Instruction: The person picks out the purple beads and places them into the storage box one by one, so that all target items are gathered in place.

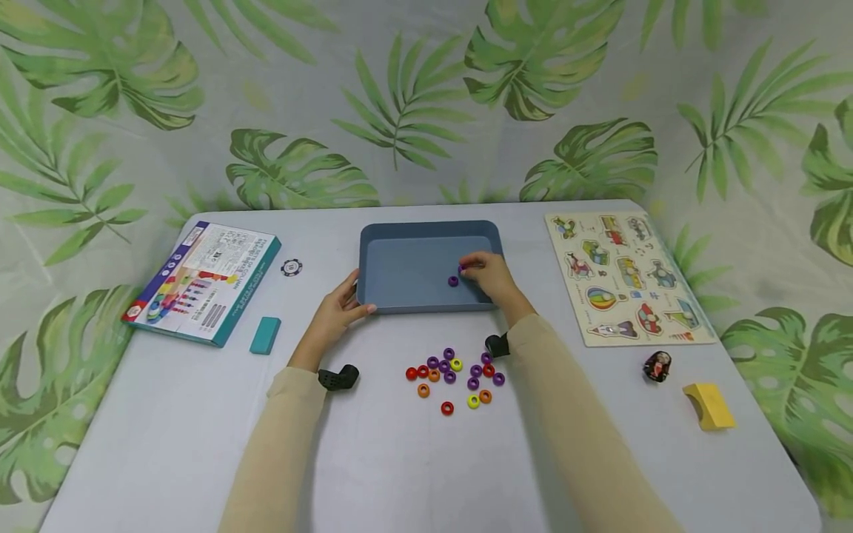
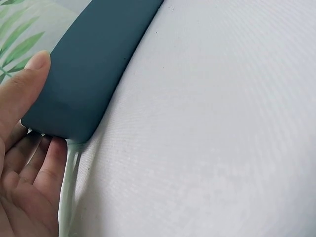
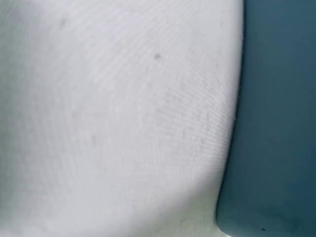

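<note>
A blue-grey tray [image 1: 413, 229] lies at the back middle of the table. My left hand [image 1: 336, 307] holds its near left corner; in the left wrist view the thumb [image 2: 37, 64] lies along the tray's wall [image 2: 94, 69] and the other fingers are at its end. Over the tray's right part, my right hand [image 1: 489, 275] pinches a purple bead [image 1: 462, 269], mostly covered by the fingertips. Another purple bead [image 1: 453, 281] sits in the tray just beside it. The right wrist view catches only the tray wall [image 3: 276, 118] and cloth, not the hand.
Several loose beads [image 1: 449, 377], purple, red, orange and yellow, lie in front of the tray. On the left are a boxed toy [image 1: 200, 285], a poker chip [image 1: 291, 267] and a teal block [image 1: 265, 335]. A puzzle board [image 1: 626, 281], small figure [image 1: 657, 366] and yellow block [image 1: 709, 406] stand right.
</note>
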